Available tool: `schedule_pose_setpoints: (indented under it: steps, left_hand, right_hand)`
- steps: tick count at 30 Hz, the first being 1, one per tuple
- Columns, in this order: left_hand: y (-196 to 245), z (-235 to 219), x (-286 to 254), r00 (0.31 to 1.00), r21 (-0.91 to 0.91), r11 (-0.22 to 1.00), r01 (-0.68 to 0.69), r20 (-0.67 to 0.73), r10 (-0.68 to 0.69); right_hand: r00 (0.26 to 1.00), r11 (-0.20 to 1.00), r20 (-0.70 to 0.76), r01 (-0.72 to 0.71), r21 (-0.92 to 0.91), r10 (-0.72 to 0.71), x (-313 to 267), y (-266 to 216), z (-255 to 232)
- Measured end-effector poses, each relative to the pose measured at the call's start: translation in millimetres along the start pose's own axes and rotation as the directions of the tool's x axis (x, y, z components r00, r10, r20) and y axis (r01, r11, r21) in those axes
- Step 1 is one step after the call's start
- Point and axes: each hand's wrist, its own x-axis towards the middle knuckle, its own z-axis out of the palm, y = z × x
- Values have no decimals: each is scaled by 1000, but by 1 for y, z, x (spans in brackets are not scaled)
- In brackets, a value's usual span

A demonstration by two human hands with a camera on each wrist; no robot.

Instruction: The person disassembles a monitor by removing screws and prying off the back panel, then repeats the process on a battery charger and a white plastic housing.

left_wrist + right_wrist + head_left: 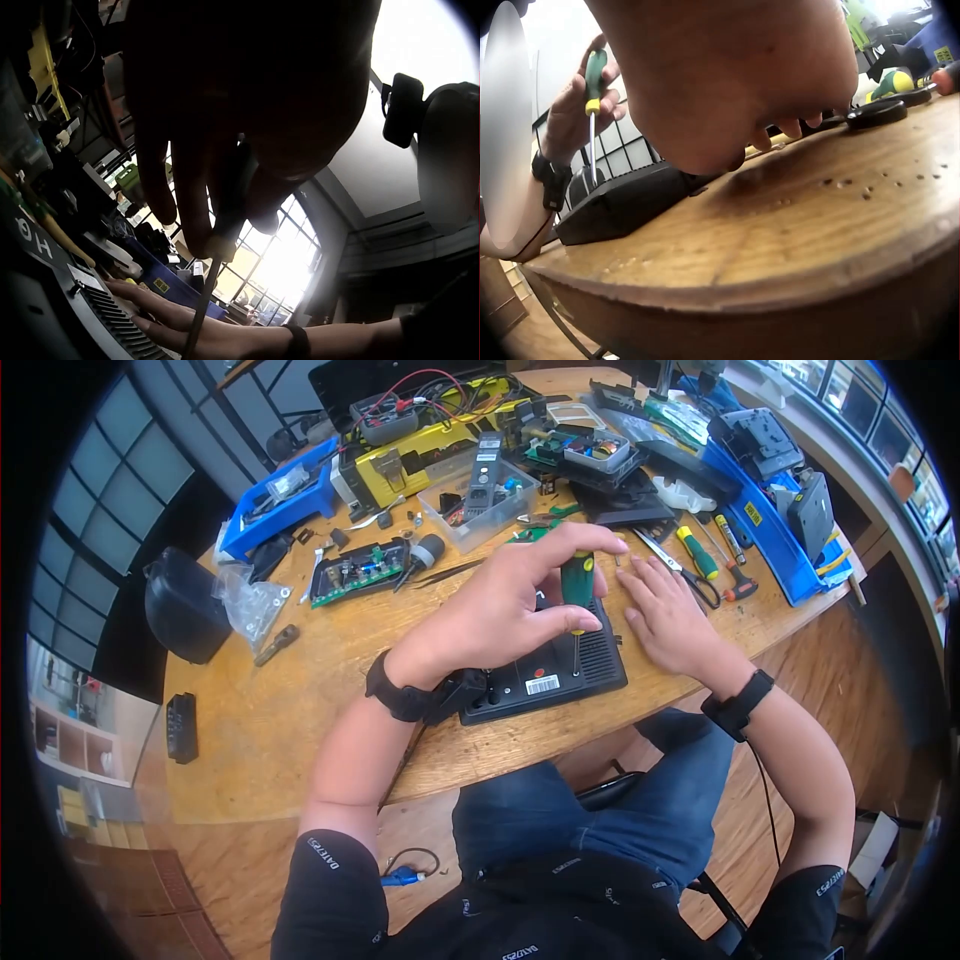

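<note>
- The left grip (pixel 505 600) is closing round the handle of a green screwdriver (pixel 577 582), thumb on one side and fingers on the other, leaving no gap to speak of.
- The screwdriver is standing nearly upright, its shaft pointing down and its tip reaching the black case (pixel 556 668) just beside a barcode label (pixel 542 685).
- The case is lying flat near the front edge of the wooden desk (pixel 250 730), its vents (pixel 602 655) running along the right side.
- The right grip (pixel 668 622) is resting palm down on the desk beside those vents, holding nothing, its fingers lying loosely extended; whether they are touching the case, I cannot tell.
- Beyond the right grip, scissors (pixel 662 550) and a green-and-yellow screwdriver (pixel 697 553) are lying near a long blue bin (pixel 760 540).
- To the left, a circuit board (pixel 360 575) and a clear bag (pixel 250 605) are lying well apart from the case.
</note>
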Motion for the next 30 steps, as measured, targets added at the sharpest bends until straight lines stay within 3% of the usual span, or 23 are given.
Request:
schedule_pose_setpoints:
  steps: [2, 3, 5, 6, 8, 10, 12, 15, 17, 18, 20, 24, 27, 30]
  left_hand:
    - [-1, -5, 1, 989, 114, 986, -122, 97, 111]
    - [-2, -3, 1, 989, 113, 987, -118, 98, 107]
    - [-1, 2, 0, 987, -190, 972, -141, 54, 154]
    - [0, 2, 1, 987, -193, 971, -138, 55, 152]
    - [5, 0, 2, 974, -113, 968, -222, 26, 226]
    - [9, -4, 0, 975, -52, 975, -214, 50, 216]
    - [13, -3, -1, 975, 14, 977, -212, 67, 210]
    - [14, -2, -1, 991, 19, 991, -136, -1, 136]
    - [7, -8, 4, 940, 214, 915, -342, 80, 333]
    - [7, -3, 3, 939, 216, 914, -343, 81, 333]
    - [11, 8, 1, 971, -39, 972, -232, -72, 229]
    - [13, -6, -3, 975, -132, 967, -217, 22, 221]
    - [14, -13, -2, 961, 192, 942, -277, 56, 271]
    - [10, -7, 0, 957, 247, 927, -282, 6, 290]
  right_hand:
    - [999, 999, 33, -27, -17, 28, -3, -1, 2]
    - [996, 998, 64, -55, -33, 57, -5, -1, 4]
    - [998, 998, 44, -42, -41, 44, -8, 1, 11]
    - [999, 998, 23, -29, -53, 30, -9, 2, 13]
    - [1000, 998, 19, 2, -61, -1, -6, 1, 12]
    - [999, 997, 13, 34, -72, -33, -5, 1, 12]
    - [997, 988, 10, 78, 135, -80, -4, 4, 16]
    - [997, 991, -3, 79, 112, -79, -5, 1, 13]
    - [998, 990, -16, 64, 126, -62, -6, 1, 12]
    - [998, 990, -24, 60, 124, -58, -6, 0, 12]
    - [997, 990, -44, 63, 127, -58, -5, -1, 13]
    - [998, 990, -47, 41, 136, -35, -5, -1, 14]
    - [998, 992, -58, 36, 123, -29, -6, -1, 15]
    - [997, 993, -74, 34, 117, -25, -6, -2, 16]
